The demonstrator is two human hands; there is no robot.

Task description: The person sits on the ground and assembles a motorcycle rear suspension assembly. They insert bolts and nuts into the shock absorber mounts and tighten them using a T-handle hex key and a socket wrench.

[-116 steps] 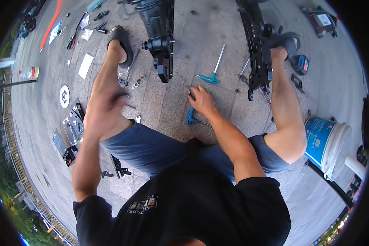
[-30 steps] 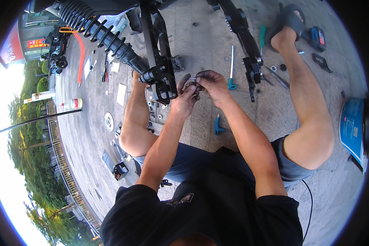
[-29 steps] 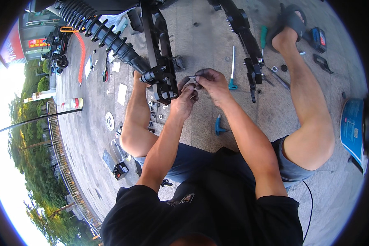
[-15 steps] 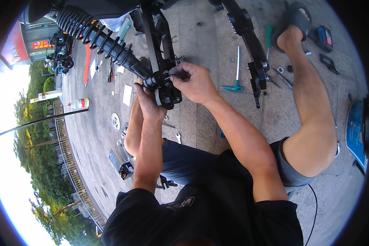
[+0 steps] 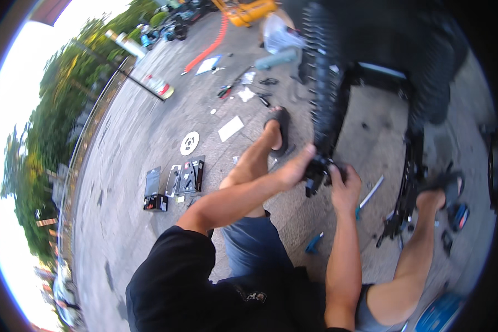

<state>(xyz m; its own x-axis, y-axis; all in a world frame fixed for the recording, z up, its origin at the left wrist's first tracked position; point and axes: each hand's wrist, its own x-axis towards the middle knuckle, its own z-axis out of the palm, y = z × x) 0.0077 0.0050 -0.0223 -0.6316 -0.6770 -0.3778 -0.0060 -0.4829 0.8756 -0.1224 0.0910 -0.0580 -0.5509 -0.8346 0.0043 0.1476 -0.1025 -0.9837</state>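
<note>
A black coil-spring shock absorber [image 5: 318,72] runs down from the dark vehicle body [image 5: 371,33]. At its lower end sits a dark bracket [image 5: 314,180], which my hands partly cover. My left hand [image 5: 296,169] is closed round the bracket's left side, thumb toward its top. On the other side my right hand [image 5: 346,188] has its thumb and fingers bent together against the bracket. Blur and the fingers hide whatever small thing the right hand may be pinching. A second black leg [image 5: 408,171] of the frame stands further right, apart from both hands.
On the paving lie a teal-handled tool with a pale shaft [image 5: 371,195], another teal handle [image 5: 314,243], a brake disc [image 5: 190,144], opened boxes [image 5: 191,176], a white sheet [image 5: 231,128] and a red coiled hose [image 5: 211,52]. A bottle [image 5: 159,87] stands left.
The view has swung left, so the bracket and both hands now appear further right and lower. Both hands stay at the bracket. The picture is more blurred.
</note>
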